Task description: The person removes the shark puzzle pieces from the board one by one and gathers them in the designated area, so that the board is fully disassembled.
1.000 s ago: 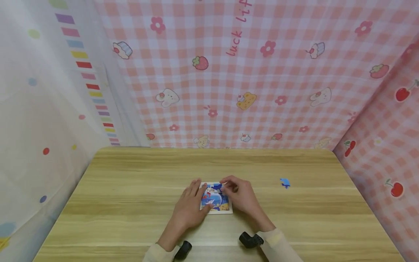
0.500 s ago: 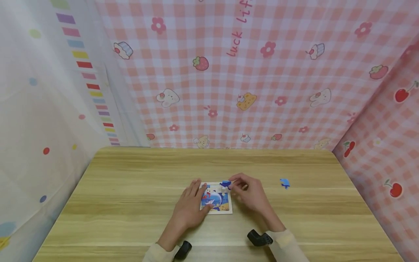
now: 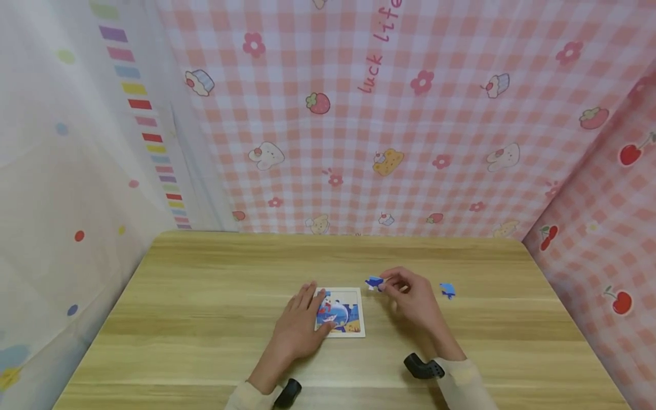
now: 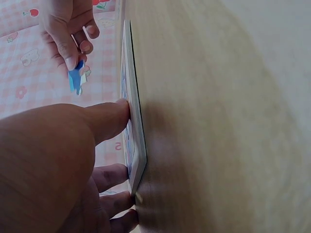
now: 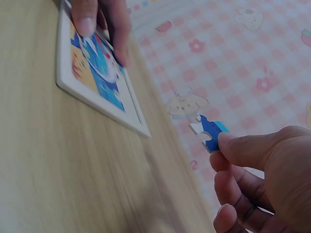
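Note:
A small jigsaw puzzle in a white-bordered tray (image 3: 362, 319) lies on the table, showing a blue and yellow picture with a pale bare strip along its far side. My left hand (image 3: 299, 327) rests across the tray's left side, thumb on the picture and fingers extended along the edge. Off the tray's far right corner, my right hand (image 3: 414, 297) pinches a blue and white puzzle piece (image 5: 210, 133) between thumb and fingers. The piece is in the air, apart from the tray. In the left wrist view this puzzle piece (image 4: 76, 80) shows beyond my left thumb.
Another blue puzzle piece (image 3: 447, 290) lies on the wooden table (image 3: 230, 273), to the right of my right hand. A pink checked cloth (image 3: 348, 131) hangs behind the table's far edge. Black wrist devices sit at both cuffs.
My right hand has lifted the puzzle piece out of the tray's far right part and carried it to the right, leaving a pale gap. The left hand has stayed on the tray.

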Motion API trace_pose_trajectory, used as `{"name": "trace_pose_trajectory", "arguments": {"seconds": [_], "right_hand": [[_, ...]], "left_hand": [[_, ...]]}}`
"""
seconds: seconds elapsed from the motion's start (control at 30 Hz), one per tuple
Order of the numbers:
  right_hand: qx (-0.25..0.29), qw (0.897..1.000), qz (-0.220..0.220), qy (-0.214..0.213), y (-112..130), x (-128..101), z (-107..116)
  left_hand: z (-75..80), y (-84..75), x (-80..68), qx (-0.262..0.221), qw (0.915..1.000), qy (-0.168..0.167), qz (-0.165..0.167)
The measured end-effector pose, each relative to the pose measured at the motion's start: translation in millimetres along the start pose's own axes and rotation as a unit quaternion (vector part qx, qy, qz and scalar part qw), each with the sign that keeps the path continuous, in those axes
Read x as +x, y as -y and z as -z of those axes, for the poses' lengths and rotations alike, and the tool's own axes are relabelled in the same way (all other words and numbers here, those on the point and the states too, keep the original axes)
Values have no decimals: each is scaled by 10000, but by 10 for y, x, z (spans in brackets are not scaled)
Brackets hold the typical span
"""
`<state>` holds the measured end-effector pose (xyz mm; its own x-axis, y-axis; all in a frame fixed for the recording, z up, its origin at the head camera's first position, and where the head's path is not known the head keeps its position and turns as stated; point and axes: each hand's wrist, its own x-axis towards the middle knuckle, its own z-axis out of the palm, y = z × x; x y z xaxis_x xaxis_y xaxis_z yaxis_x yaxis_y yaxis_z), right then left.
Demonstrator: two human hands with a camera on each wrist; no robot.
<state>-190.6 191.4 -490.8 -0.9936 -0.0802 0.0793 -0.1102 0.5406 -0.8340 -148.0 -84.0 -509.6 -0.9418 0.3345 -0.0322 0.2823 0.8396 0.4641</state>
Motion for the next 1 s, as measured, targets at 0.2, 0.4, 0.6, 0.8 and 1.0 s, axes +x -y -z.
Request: {"name": "trace_pose_trajectory", "arguments": {"seconds": [0.2, 0.4, 0.6, 0.8, 1.0], "right_hand": [[-78, 9997, 86, -200, -95, 36, 178], [-103, 9993, 78, -356, -201, 38, 382], [-214, 9986, -98, -473, -349, 18, 551], [-338, 9972, -53, -668, -410, -7, 657], [-555, 9959, -238, -674, -527, -61, 758]], "left_hand": [[-13, 7, -5, 60, 10000, -22, -6], [12, -16, -15, 60, 10000, -29, -15], [6, -25, 3, 40, 10000, 37, 24], [21, -11, -14, 0, 10000, 1, 67], [-3, -11, -15, -73, 9999, -75, -33]]}}
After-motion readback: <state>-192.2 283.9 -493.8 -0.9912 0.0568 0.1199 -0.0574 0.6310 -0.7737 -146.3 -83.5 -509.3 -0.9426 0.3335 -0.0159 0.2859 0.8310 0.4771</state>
